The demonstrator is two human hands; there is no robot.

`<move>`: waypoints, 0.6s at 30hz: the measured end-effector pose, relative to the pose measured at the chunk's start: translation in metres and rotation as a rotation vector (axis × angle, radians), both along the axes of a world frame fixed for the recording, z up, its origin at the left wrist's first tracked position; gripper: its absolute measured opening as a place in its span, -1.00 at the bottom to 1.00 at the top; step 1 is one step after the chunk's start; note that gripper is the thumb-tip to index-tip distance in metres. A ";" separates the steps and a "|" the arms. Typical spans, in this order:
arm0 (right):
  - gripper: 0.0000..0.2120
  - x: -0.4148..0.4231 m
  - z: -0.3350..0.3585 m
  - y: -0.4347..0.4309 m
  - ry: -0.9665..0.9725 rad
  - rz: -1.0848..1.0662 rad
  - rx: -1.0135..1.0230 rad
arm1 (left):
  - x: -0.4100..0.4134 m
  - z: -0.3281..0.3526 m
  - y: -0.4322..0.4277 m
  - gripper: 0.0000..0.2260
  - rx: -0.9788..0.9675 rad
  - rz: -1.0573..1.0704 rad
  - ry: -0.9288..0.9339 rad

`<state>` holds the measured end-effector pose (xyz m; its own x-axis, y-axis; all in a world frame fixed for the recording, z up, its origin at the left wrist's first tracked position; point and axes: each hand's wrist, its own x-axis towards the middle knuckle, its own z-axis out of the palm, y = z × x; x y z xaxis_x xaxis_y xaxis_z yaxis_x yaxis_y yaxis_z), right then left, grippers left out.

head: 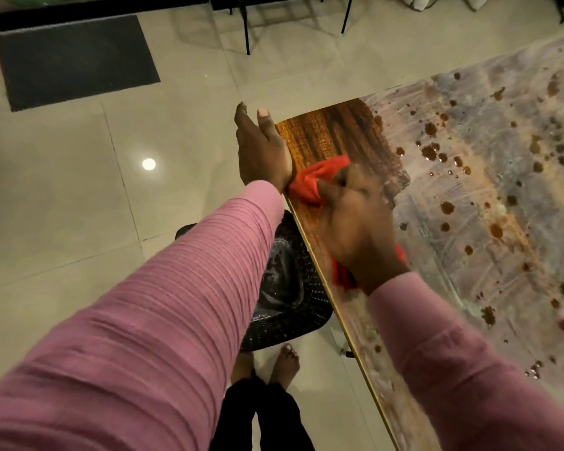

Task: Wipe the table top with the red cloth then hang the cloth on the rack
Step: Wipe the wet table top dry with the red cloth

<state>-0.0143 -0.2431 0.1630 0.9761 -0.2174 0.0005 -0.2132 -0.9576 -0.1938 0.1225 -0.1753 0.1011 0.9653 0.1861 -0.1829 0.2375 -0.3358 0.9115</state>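
Observation:
The red cloth lies bunched on the wooden table top near its left edge. My right hand lies on top of the cloth with its fingers curled into the fabric; more red shows under my wrist. My left hand is held flat and upright against the table's left edge, fingers straight, right beside the cloth. The strip of table by the cloth is shiny brown wood. The rest of the top is covered with greyish smeared film and dark brown drops. No rack can be made out.
A black mesh chair seat stands under the table edge, by my bare feet. A dark doormat lies on the tiled floor at far left. Black chair legs stand at the far side.

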 end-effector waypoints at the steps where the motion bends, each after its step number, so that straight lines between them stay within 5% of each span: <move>1: -0.65 -0.008 -0.001 0.011 -0.005 0.051 0.003 | 0.001 -0.001 0.000 -0.58 0.036 0.007 -0.024; 5: -0.68 -0.027 0.001 0.015 -0.018 0.183 0.007 | -0.001 -0.002 0.001 -0.58 0.173 0.012 -0.083; 11: -0.67 -0.009 0.001 -0.020 -0.015 -0.152 0.017 | -0.001 -0.003 0.001 -0.60 0.279 0.028 -0.155; 18: -0.67 -0.052 0.003 0.026 -0.028 0.164 0.054 | -0.002 0.000 0.003 -0.60 0.334 -0.001 -0.180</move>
<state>-0.0664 -0.2173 0.1658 0.9982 -0.0554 0.0212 -0.0483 -0.9671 -0.2498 0.1204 -0.1719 0.1012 0.9768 0.2055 0.0599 0.0830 -0.6217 0.7789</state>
